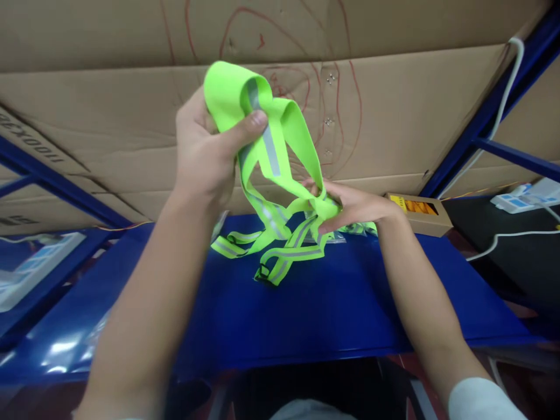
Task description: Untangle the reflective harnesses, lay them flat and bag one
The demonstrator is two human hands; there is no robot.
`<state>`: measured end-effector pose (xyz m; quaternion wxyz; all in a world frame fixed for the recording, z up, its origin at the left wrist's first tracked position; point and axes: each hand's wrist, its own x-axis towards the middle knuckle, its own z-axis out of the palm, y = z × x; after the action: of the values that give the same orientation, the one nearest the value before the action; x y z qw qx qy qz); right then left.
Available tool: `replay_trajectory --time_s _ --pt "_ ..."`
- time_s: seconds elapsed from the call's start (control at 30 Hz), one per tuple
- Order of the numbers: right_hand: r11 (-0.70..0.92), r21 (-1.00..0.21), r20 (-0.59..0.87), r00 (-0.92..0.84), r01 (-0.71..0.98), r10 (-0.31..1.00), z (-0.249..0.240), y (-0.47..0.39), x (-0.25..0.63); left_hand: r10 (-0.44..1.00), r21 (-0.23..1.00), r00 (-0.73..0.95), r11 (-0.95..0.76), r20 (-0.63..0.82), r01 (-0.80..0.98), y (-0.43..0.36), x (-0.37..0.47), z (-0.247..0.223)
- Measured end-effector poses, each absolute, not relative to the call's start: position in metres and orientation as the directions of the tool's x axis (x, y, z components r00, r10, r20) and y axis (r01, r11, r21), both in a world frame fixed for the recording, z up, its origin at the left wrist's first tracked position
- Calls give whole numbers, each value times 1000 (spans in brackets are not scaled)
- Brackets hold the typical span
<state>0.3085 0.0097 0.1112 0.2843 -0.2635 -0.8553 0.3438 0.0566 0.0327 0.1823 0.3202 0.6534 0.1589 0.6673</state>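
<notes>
A neon-green strap harness (272,146) with grey reflective stripes is held up above the blue table (280,321). My left hand (214,140) grips its wide upper loop, with the thumb pressed over the front. Lower and to the right, my right hand (345,204) has its fingers around a gathered part of the straps. Loose strap ends hang below between the hands, one with a black buckle (262,272).
More green straps in clear plastic (361,228) lie behind my right hand. An open cardboard box (420,214) stands at the back right. White power strips (37,268) sit at both sides. Cardboard (131,116) and blue metal frame bars back the table.
</notes>
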Motion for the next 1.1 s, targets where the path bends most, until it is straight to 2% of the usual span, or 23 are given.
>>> replay_trajectory --time_s 0.1,0.2,0.37,0.43,0.53,0.6,0.67,0.77,0.83,1.0,1.07,1.1 --pt "573 -801 283 -734 173 617 109 11 307 662 646 23 -721 749 -251 32 47 193" --pt "576 -803 283 -751 155 597 106 12 313 674 650 -12 -717 739 -250 36 34 189" --pt "485 -864 246 -727 136 641 104 13 324 750 711 -108 -656 653 -255 40 29 174" --pt "474 -870 283 -648 138 707 105 13 324 799 759 -152 -601 582 -252 41 33 167" --pt "479 -870 402 -392 119 827 104 12 321 855 812 -226 -516 467 -272 47 38 155" --pt "464 -882 430 -265 83 863 104 13 319 880 835 -242 -468 409 -288 52 39 147" --pt "437 -894 388 -312 102 867 104 13 319 893 845 -253 -440 373 -305 57 37 139" --pt "452 -861 319 -444 234 837 103 15 318 891 831 -288 -438 350 -344 63 32 129" --pt "476 -841 375 -358 257 855 101 17 314 891 826 -289 -440 351 -353 65 30 124" --pt "466 -856 474 -17 224 880 92 26 304 930 848 -191 -366 315 -384 68 23 117" --pt "465 -856 473 -19 225 881 93 25 310 933 836 -158 -360 323 -414 70 18 118" --pt "459 -864 445 -114 208 888 96 24 315 930 828 -143 -366 338 -425 71 16 118"
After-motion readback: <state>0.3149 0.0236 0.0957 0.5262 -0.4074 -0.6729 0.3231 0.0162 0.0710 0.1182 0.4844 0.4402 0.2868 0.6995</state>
